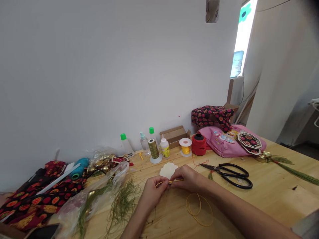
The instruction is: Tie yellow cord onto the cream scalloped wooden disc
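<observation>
Both hands meet low over the wooden table, pinching a thin yellow cord (200,212) whose tail curls in loose loops on the wood. My left hand (155,188) is closed, thumb and forefinger on the cord where it crosses itself. Coming from the right, my right hand (185,177) also pinches the cord, its fingertips almost touching the left ones. Whether there is a knot between them is too small to tell. Just behind the hands lies a cream scalloped card (168,170), partly covered by the right fingers.
Black-handled scissors (230,173) lie at right. Behind stand a glue bottle (164,147), an olive thread cone (153,149), a yellow cord spool (185,147) and a red thread cone (198,145). Green tassel threads (123,202) and patterned fabric (47,196) spread at left; a pink bag (219,142) sits back right.
</observation>
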Motion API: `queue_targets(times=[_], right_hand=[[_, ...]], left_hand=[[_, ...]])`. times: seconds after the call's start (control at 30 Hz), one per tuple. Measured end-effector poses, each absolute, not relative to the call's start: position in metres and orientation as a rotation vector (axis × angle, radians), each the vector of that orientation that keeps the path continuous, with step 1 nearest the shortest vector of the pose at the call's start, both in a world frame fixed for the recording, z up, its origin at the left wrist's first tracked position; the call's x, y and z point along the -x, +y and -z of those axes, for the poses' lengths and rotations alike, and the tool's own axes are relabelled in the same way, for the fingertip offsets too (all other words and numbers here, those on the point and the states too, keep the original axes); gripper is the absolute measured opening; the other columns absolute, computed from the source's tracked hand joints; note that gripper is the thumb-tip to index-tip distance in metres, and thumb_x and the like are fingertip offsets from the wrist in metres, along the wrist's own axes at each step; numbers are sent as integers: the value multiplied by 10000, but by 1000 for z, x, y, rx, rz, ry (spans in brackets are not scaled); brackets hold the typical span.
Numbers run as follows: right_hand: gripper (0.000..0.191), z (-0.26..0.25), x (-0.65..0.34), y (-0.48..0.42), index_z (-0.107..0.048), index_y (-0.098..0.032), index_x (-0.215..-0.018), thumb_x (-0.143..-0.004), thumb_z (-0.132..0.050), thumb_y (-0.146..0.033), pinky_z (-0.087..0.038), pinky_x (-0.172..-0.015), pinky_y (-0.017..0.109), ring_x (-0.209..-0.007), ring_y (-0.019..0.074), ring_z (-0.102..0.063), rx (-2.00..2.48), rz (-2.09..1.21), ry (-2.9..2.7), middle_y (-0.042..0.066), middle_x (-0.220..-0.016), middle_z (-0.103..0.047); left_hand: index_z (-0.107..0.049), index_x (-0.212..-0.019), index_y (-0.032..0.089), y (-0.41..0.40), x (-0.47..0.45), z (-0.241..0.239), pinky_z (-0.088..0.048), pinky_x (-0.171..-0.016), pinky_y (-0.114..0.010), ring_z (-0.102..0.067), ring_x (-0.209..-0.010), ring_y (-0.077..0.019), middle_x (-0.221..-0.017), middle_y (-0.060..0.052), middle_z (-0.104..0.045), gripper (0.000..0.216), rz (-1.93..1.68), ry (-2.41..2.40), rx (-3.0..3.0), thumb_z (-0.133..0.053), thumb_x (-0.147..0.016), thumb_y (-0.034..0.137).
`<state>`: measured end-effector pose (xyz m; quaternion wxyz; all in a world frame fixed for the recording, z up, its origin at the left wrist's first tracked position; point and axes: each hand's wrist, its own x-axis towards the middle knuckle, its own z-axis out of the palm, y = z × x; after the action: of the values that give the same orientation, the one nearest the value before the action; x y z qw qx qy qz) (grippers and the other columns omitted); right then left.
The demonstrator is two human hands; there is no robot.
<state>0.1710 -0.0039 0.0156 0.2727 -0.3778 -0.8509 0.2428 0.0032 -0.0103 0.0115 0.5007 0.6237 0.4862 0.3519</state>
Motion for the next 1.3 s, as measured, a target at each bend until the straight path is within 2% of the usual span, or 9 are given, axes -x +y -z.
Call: queue_targets(times=[0.13,0.4,0.67,0.87,1.0,1.2,1.3], right_hand=[[244,-16,-169,-4,-659,-147,-739,-757,-454,-277,-337,-533,172,-601,103,-520,1027,-593,-2222,33,-661,-631],[217,-15,-164,-4,-655,-143,-711,-726,-476,-265,-336,-501,180,-581,111,-516,1221,-658,-2050,37,-661,-631],[208,-18,-161,-6,-653,-132,-701,-711,-474,-236,-338,-486,181,-569,107,-510,1269,-760,-1950,31,-637,-622],[191,-12,-159,-6,-655,-144,-698,-694,-491,-242,-346,-507,182,-584,111,-527,1267,-715,-2013,35,-657,-637],[203,-11,-159,-6,-660,-163,-723,-696,-483,-259,-353,-517,187,-609,123,-541,1317,-747,-2001,35,-686,-654],[238,-11,-159,-7,-659,-163,-745,-721,-457,-287,-344,-497,186,-591,118,-537,1290,-733,-1963,29,-681,-650],[243,-10,-160,-7,-659,-162,-749,-724,-455,-290,-348,-504,189,-587,117,-536,1264,-717,-1958,30,-680,-650]], left_hand=[[-650,-668,141,-12,-4,-14,-388,-558,-207,-537,-592,-136,-587,-15,-630,174,-879,1170,-1616,-540,-649,275],[-670,-734,143,-12,-3,-15,-404,-601,-228,-566,-668,-174,-710,-42,-674,222,-842,1171,-1607,-548,-639,303],[-641,-626,134,-13,-4,-9,-353,-461,-187,-519,-512,-126,-570,-10,-624,214,-894,1284,-1613,-548,-624,327],[-566,-581,142,-13,-5,-8,-221,-328,-158,-348,-306,-54,-402,60,-484,135,-791,1323,-1504,-544,-603,274],[-611,-580,124,-13,-7,-10,-297,-390,-167,-446,-413,-86,-478,11,-568,163,-810,1300,-1542,-577,-583,284],[-669,-747,136,-13,-6,-10,-393,-523,-215,-558,-598,-164,-643,-35,-665,255,-835,1222,-1557,-560,-620,328],[-683,-689,135,-12,-6,-8,-400,-552,-225,-565,-602,-171,-633,-47,-675,215,-880,1230,-1532,-592,-592,304]])
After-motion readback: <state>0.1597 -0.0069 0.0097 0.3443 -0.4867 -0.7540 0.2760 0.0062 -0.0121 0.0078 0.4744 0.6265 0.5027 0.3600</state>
